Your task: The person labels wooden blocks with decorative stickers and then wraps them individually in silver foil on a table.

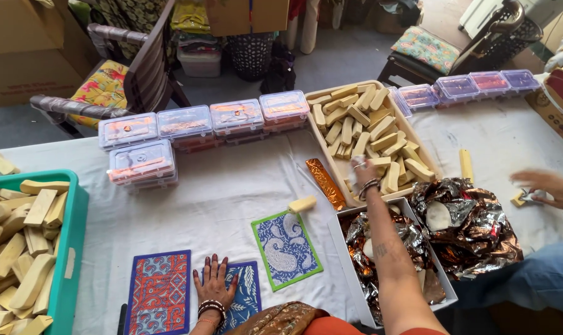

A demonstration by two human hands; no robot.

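My left hand point(214, 282) lies flat, fingers spread, on a blue patterned card point(247, 298) at the table's near edge. A red and blue patterned card point(159, 291) lies to its left, and a green-edged blue paisley card point(286, 248) to its right. My right hand point(363, 171) reaches over a white box of copper foil wrappers point(346, 248) into a beige tray point(324, 146) piled with cream bars point(368, 124). Its fingers curl over something pale at the tray's near edge; the grip is unclear. One loose cream bar point(302, 204) lies on the cloth.
A teal crate of cream bars point(73, 248) stands at the left. Clear lidded boxes point(204, 121) line the back, with more point(474, 84) at the right. A foil-wrapped bar point(325, 182), a crumpled foil heap point(474, 223), another person's hand point(545, 186), chairs behind.
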